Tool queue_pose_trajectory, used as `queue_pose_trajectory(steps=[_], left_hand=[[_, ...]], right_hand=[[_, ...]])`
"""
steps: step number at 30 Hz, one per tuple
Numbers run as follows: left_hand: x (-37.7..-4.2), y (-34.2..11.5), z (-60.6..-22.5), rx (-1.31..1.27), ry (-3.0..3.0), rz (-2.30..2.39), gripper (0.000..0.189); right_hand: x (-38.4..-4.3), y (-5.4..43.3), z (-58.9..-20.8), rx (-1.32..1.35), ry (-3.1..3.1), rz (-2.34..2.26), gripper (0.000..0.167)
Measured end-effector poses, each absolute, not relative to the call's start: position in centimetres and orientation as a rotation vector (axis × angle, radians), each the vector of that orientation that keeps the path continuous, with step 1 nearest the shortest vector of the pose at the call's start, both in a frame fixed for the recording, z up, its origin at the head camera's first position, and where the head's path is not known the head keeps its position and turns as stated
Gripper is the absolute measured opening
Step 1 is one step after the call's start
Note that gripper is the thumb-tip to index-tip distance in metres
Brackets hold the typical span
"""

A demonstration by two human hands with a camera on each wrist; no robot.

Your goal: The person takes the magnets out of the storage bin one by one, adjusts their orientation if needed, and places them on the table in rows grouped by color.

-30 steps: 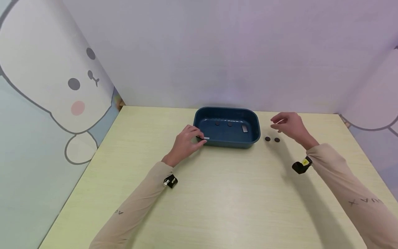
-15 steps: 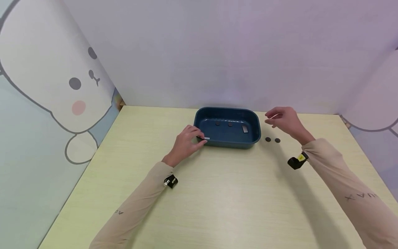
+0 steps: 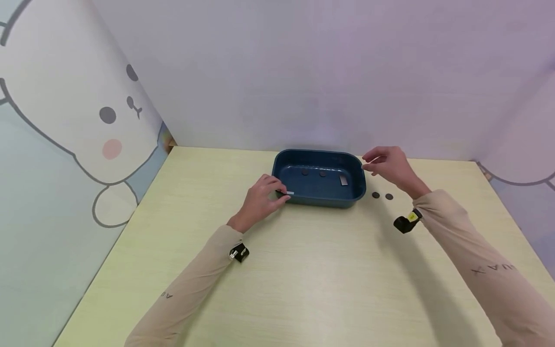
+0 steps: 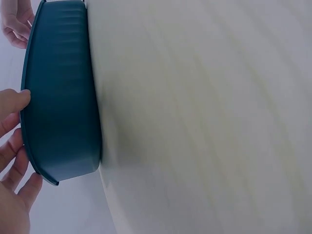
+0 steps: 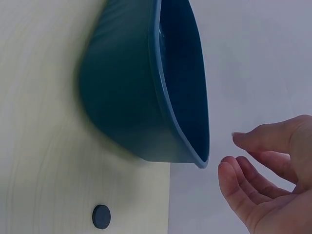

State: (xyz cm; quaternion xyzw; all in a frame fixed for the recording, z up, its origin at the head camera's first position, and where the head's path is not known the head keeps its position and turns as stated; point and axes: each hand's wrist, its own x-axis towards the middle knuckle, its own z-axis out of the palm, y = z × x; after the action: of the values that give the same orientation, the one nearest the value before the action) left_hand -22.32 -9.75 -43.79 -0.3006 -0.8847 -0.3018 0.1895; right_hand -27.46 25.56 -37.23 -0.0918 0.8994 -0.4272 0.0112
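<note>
A dark blue rectangular tub [image 3: 318,200] stands near the back of the table. My left hand [image 3: 260,196] grips its front left corner; in the left wrist view the thumb [image 4: 17,100] lies against the rim and the other fingers spread along it. A short white strip [image 3: 289,193] shows beside those fingertips; whether they touch it is unclear. My right hand [image 3: 390,165] hovers by the tub's right rim, fingers bent, with a visible gap between thumb and fingers and nothing seen in it. Inside the tub are two small dark discs [image 3: 322,174] and a pale rectangular piece [image 3: 344,180].
Two more small black discs [image 3: 382,195] lie side by side on the table, right of the tub. A pale wall [image 3: 303,96] rises directly behind the table's back edge. A wall printed with a cartoon face [image 3: 108,135] borders the left side.
My right hand has moved left and slightly away from me, from over the loose discs to the tub's right rim. The left hand stays at its corner.
</note>
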Motion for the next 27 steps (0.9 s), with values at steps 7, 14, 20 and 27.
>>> queue_pose_trajectory(steps=[7,14,20,27], left_hand=[[-22.2,-9.8,-43.6,-0.854,-2.491,-0.833,0.012],[-22.2,-9.8,-43.6,-0.876,-2.485,-0.822,0.012],[-22.1,-9.9,-43.4,-0.898,-2.486,-0.788,0.012],[-22.0,-10.2,-43.3,-0.909,-2.47,-0.759,0.011]], right_hand=[[-27.6,24.6,-37.2,-0.284,2.772,-1.35,0.028],[-27.9,23.9,-37.5,-0.283,2.762,-1.336,0.029],[-28.4,23.3,-37.9,-0.303,2.74,-1.352,0.027],[-28.9,22.3,-38.2,-0.314,2.707,-1.359,0.024]])
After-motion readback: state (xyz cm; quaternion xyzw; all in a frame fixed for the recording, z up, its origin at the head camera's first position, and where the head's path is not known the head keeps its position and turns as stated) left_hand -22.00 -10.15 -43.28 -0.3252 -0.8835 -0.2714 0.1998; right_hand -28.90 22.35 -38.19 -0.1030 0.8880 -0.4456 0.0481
